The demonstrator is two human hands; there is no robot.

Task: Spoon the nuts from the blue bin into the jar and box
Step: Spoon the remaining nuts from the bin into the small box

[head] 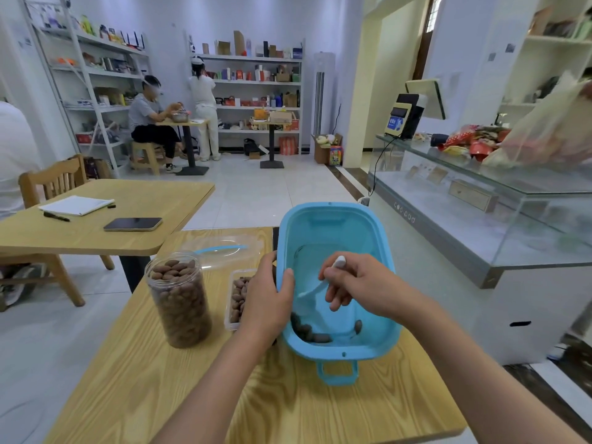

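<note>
The head view looks down on a wooden worktop (179, 389) where a blue bin (336, 225) sits tilted, its far end raised and its near end low, with its handle toward the person. The left hand (267, 299) grips the bin's left rim, thumb over the edge on the inside and fingers curled round the outside. The right hand (355, 283) is inside the bin, its fingers closed around the handle of a white spoon (315, 288), whose bowl points down and left toward the bin floor. A few brown nuts (309, 331) lie gathered in the low near corner of the bin, with one more apart to the right of them. The two hands are close together but do not touch.

To the left of the bin stands a clear plastic jar (179, 299), upright, without a lid and filled with nuts almost to its mouth. Between the jar and the bin lies a shallow clear box (235, 299), also holding nuts and partly hidden by the left wrist. Behind the box a clear lid (221, 248) with a blue strip rests on the worktop.

On a second table (96, 238) to the left lie a phone (133, 224), a notebook (76, 205) and a pen (56, 216). A glass counter (480, 200) stands on the right.
</note>
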